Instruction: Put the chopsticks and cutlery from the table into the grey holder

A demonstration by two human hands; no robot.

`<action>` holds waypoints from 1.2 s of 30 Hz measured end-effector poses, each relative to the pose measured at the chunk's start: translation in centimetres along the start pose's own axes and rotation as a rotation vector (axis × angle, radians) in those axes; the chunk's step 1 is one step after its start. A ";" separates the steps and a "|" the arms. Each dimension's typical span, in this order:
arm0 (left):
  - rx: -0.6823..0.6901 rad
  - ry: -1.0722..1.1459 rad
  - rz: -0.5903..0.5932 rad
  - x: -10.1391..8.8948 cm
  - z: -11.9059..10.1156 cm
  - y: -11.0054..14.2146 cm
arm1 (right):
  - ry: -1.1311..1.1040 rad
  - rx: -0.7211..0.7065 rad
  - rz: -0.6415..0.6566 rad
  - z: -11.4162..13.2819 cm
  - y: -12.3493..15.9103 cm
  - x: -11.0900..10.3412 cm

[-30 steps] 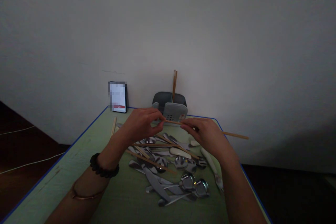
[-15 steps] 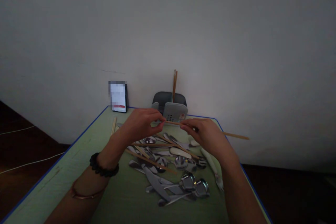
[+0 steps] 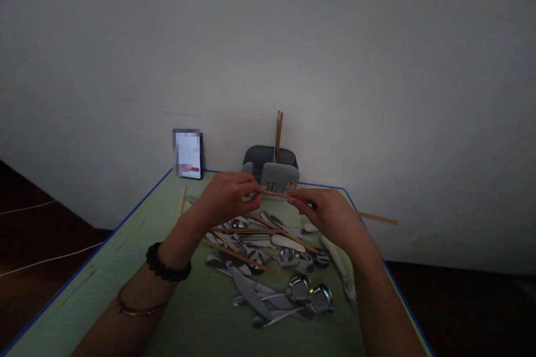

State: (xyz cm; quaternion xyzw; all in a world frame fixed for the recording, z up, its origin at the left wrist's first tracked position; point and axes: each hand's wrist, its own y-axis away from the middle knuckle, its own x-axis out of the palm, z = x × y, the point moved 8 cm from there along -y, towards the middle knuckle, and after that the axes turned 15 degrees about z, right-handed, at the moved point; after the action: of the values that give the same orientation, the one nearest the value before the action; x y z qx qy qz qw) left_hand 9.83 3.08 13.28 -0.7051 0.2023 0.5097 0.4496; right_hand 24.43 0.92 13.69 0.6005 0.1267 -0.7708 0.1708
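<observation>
A wooden chopstick (image 3: 377, 217) lies level between my hands, above the cutlery pile. My left hand (image 3: 228, 195) pinches its left end between thumb and fingertips. Farther right, my right hand (image 3: 324, 209) is closed on its middle, and the other end sticks out beyond the hand. Just behind the hands stands a grey cutlery holder (image 3: 281, 172), with a few upright chopsticks (image 3: 278, 134) in it. Beneath the hands lie mixed spoons, forks, knives and loose chopsticks (image 3: 251, 231). A white-handled fork (image 3: 341, 265) rests near my right forearm.
A phone (image 3: 189, 154) with a lit screen leans on the wall at the table's back left. The green table (image 3: 125, 273) has a blue edge and meets the wall (image 3: 355, 67). Two large spoons (image 3: 321, 297) and several knives (image 3: 247, 288) lie at the pile's front.
Hardly anything differs. Both hands keep hold of the same chopstick in nearly the same place, and the cutlery lies unmoved.
</observation>
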 end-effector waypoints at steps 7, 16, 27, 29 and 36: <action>0.004 0.087 0.063 0.5 0.4 0.0 | 0.016 0.016 0.032 -0.3 0.0 0.3; -0.033 0.193 0.156 0.9 0.9 0.1 | -0.011 -0.026 0.026 -0.2 0.0 0.4; -0.021 0.174 0.129 0.9 0.9 0.1 | 0.012 -0.029 0.018 0.0 0.0 0.4; -0.023 0.192 0.137 0.9 0.8 0.1 | 0.017 -0.035 0.015 0.0 0.0 0.4; -0.040 0.205 0.211 1.4 1.0 0.0 | 0.004 -0.040 0.029 -0.1 0.0 0.6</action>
State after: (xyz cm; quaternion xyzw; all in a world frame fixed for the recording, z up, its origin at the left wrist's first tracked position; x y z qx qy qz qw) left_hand 9.87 4.14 11.95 -0.7372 0.3099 0.4832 0.3564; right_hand 24.38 0.89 13.14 0.6005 0.1338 -0.7643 0.1934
